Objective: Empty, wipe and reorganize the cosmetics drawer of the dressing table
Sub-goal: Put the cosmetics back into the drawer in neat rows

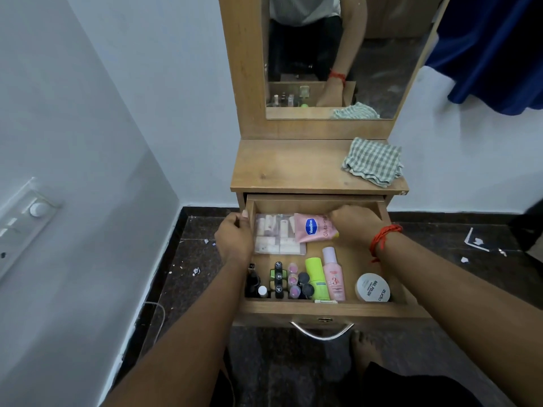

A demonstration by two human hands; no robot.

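Observation:
The wooden drawer (pixel 329 311) of the dressing table stands pulled open. My left hand (pixel 233 236) grips the drawer's left wall. My right hand (pixel 357 223) reaches into the back right corner and holds the end of a pink Vaseline tube (pixel 313 229). A clear pouch of small tubes (pixel 276 235) lies at the back left. Along the front stand small dark bottles (pixel 277 279), pink nail polishes (pixel 293 280), a green tube (pixel 316 279), a pink bottle (pixel 333 276) and a round white tub (pixel 372 287). A green checked cloth (pixel 373 161) lies on the tabletop.
The table's top (pixel 282 168) sits above the drawer, with a mirror (pixel 338 54) behind it. A white wall with a switch panel (pixel 26 221) is on the left. A blue curtain (pixel 493 48) hangs at the upper right. My bare foot (pixel 363 351) rests on the dark floor under the drawer handle (pixel 321 330).

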